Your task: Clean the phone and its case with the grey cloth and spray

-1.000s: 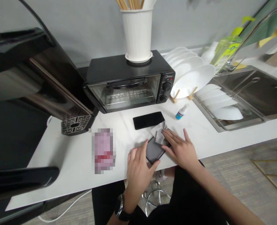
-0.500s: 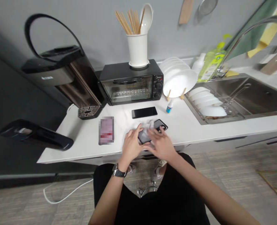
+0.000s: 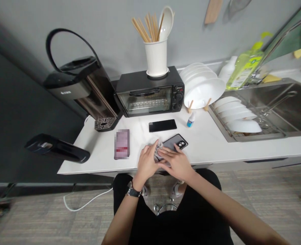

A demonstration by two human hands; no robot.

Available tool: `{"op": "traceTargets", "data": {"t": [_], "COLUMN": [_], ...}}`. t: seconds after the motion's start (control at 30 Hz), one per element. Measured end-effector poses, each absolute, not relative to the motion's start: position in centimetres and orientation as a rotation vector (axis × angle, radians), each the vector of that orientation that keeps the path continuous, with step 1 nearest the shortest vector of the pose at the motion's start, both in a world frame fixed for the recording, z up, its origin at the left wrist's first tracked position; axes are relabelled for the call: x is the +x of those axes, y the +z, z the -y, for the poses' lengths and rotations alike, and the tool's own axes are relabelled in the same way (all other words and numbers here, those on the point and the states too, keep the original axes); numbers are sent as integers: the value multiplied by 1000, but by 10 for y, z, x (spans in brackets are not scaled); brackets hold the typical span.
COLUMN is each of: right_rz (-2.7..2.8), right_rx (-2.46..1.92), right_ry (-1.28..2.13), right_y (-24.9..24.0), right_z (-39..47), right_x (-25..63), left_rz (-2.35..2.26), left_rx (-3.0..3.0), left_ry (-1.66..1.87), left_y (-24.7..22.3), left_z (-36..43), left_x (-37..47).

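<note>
The grey phone case with a black rim (image 3: pixel 171 140) lies at a slant on the white countertop (image 3: pixel 137 127), close to the front edge, right under your two hands, its camera corner pointing away to the right. Your left hand (image 3: pixel 147 163) is partly open, fingers loosely bent, over the case's near left end and against the crumpled pale-grey cloth (image 3: pixel 160 145). Your right hand (image 3: pixel 178 162) is fairly flat, fingers stretched left onto that cloth, holding it down on the case; your thumbs come together at the near side, and I can't tell whether they touch. Just beyond the case there's the flat black smartphone (image 3: pixel 163 125), and to its right stands the small white bottle with a blue label (image 3: pixel 190 121). Over to the left lies a flat purple item (image 3: pixel 122 141), blurred by pixelation. Behind it all sits the black toaster oven (image 3: pixel 149 101), white plates (image 3: pixel 202 93) racked upright beside it.
</note>
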State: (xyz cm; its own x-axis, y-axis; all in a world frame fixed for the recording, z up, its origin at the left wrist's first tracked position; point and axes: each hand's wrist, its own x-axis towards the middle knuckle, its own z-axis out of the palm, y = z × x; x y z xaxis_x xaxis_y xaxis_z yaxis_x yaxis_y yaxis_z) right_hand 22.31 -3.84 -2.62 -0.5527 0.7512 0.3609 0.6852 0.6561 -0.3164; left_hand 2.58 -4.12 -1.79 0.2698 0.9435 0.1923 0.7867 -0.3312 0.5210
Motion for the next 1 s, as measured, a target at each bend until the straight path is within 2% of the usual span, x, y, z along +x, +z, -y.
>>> {"op": "traceTargets", "data": {"t": [0.13,0.3,0.47,0.63,0.8,0.9,1.0], "right_rz": [2263,2444,2268,2462,2209,2032,1536], "right_rx": [-1408,-1163,-1449,-1136,-1422,-1419,-1344], "right_ry": [11,150,13,207,123,321,754], "right_y": [-23,-20,-18,-20,-20,-21,-24], "right_z": [29,38,34,42,21,10,8], "right_x": [243,235,243,227,252,258,255], "left_rz": [-1554,-1574,-1550,-1457,-1471,-1424,-1367], "left_rx": [2210,2210,2213,2237,2164,2138,2098], "left_ry": [723,700,717,714,756,779,806], "left_y": [-16,-16,-16,-17,-16,-14,-13], "left_z": [42,40,38,38,39,37,34], "left_x": [27,27,28,27,26,26,24]}}
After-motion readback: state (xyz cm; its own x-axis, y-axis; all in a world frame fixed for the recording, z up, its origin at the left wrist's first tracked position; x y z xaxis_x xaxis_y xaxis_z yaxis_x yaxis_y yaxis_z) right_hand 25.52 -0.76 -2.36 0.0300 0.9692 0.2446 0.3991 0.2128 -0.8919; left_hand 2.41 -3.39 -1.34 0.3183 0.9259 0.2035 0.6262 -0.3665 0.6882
